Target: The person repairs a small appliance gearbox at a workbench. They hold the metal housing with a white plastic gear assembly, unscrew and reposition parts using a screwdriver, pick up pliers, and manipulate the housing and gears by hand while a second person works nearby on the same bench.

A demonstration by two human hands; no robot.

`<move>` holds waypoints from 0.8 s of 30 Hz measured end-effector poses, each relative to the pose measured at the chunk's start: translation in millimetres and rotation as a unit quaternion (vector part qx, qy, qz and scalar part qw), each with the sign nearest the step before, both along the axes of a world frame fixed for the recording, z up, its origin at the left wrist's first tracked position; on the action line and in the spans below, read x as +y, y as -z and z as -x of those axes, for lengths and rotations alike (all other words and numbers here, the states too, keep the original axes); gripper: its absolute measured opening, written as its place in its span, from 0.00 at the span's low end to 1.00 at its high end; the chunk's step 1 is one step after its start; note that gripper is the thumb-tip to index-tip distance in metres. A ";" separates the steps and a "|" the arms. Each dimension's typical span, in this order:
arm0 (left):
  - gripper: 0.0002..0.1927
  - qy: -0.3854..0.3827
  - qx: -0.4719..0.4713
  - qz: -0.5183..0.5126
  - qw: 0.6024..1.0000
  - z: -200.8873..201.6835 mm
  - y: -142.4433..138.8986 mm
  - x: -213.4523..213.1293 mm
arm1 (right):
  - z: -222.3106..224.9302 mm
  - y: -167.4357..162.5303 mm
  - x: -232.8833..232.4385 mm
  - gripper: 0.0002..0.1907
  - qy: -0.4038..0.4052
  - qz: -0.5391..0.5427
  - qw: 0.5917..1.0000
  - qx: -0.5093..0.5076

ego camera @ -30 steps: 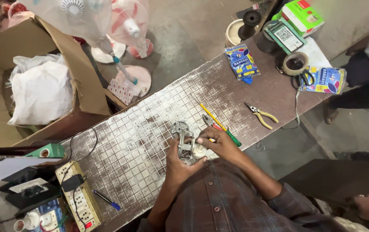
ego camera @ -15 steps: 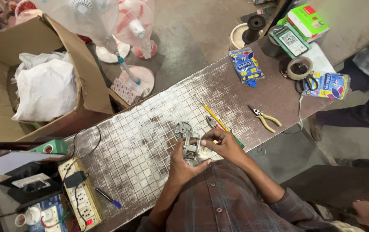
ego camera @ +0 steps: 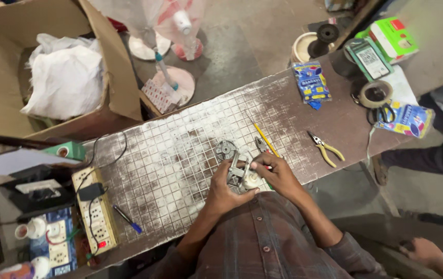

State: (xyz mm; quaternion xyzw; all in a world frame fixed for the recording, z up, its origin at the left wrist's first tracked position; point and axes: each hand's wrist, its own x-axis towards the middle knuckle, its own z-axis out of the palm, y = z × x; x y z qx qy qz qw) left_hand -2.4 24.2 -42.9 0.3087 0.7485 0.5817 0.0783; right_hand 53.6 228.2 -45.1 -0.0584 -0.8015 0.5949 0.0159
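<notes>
Both hands meet over the middle of the tabletop (ego camera: 180, 155), just in front of the person's chest. Left hand (ego camera: 222, 187) wraps its fingers around a small grey metal motor part (ego camera: 238, 173), gripping it from the near-left side. Right hand (ego camera: 278, 173) comes in from the opposite side, its fingertips pinched on the top of the same part, so the piece is clamped between the two palms and sits just above the tiled surface.

Its long axis seems to run from the near right, where a pale rounded end shows by the heel of the right hand, up toward the far left, where a flat metal bracket sticks out past the left fingers. Most of its body is covered by fingers, so its exact shape is hard to make out.

Just beyond the left fingertips lies a round grey finned disc (ego camera: 225, 149), flat on the surface and apart from the held part. A yellow pencil-like stick (ego camera: 266, 139) lies slanted just past the right knuckles, its near end hidden beneath that hand. Farther to the right of the right hand lie yellow-handled pliers (ego camera: 326, 150), well apart. Far to the left of the left hand sits a white power strip (ego camera: 97, 209) with a blue pen (ego camera: 127, 219) beside it. A second person's hand (ego camera: 424, 250) shows at the lower right edge, partly cut off.
</notes>
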 end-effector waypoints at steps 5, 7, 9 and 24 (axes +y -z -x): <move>0.40 -0.004 0.041 -0.035 0.999 1.6 -1.7 -5.7 | 2.7 -0.6 -4.4 0.07 0.026 0.059 0.996 -0.060; 0.41 0.003 0.044 -0.049 0.998 1.9 -0.7 -7.2 | 3.7 -2.3 -5.8 0.07 0.014 0.052 0.996 -0.070; 0.43 -0.007 0.035 -0.031 0.999 2.5 0.7 -8.6 | 5.2 -4.4 -7.0 0.07 -0.003 -0.003 1.000 -0.013; 0.37 -0.006 0.024 -0.012 1.000 7.9 -1.7 -22.6 | 18.1 7.0 -9.3 0.08 -0.006 0.027 0.998 -0.048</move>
